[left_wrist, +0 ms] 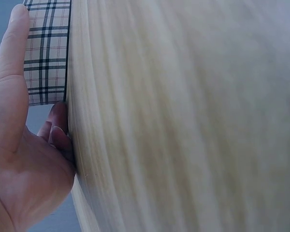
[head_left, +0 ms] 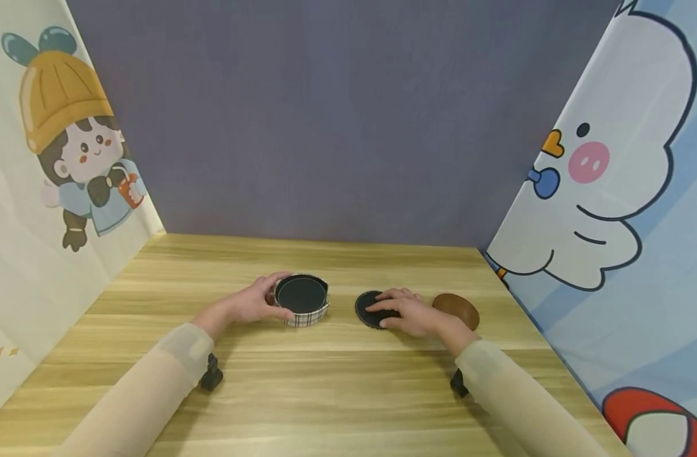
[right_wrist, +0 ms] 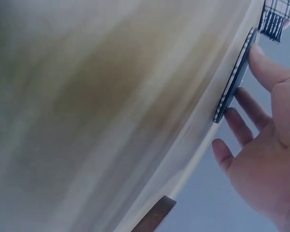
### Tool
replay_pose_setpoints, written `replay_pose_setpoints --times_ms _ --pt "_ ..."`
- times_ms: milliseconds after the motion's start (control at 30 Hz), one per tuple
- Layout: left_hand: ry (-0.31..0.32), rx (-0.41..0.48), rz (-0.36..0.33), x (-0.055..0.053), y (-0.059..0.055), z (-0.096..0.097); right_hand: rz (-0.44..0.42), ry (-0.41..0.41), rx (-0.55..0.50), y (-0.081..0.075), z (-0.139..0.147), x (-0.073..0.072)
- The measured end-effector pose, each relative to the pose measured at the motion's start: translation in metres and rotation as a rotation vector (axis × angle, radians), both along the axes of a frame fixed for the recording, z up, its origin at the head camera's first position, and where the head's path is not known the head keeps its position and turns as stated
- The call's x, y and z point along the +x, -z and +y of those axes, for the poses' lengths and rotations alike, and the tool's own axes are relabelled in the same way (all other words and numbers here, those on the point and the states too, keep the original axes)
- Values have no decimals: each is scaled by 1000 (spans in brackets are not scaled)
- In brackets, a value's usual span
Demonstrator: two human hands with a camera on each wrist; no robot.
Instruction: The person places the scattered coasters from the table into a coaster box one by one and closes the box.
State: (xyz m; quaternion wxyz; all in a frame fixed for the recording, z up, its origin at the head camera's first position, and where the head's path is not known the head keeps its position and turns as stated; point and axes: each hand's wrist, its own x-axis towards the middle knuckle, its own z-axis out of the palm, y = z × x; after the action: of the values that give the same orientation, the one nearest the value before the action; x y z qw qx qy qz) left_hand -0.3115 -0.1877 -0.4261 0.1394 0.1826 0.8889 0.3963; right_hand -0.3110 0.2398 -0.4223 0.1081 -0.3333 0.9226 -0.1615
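A round holder with a plaid band stands on the table, a black disc filling its top. My left hand grips its left side, the thumb along the front and the fingers reaching behind; the plaid side shows large in the left wrist view. To the right a thin black round coaster lies flat on the table. Over it my right hand rests with spread, loosely bent fingers touching it. The right wrist view shows the thumb and fingertips at the edge of the coaster.
A brown oval object sits on the wood-grain table, just right of my right hand and partly behind that wrist. A grey panel rises at the table's back. Printed cloth walls flank both sides.
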Motion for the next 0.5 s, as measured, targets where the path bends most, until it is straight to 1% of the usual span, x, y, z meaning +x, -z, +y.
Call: replay_pose_setpoints --times_ms 167,333,500 --pt "-2 13 -5 -1 1 -1 -9 13 -19 0 1 -3" --pt "-4 25 -21 0 2 0 -25 12 -18 0 1 -3" --pt "-10 30 -31 0 2 -1 -18 28 -15 0 2 -3"
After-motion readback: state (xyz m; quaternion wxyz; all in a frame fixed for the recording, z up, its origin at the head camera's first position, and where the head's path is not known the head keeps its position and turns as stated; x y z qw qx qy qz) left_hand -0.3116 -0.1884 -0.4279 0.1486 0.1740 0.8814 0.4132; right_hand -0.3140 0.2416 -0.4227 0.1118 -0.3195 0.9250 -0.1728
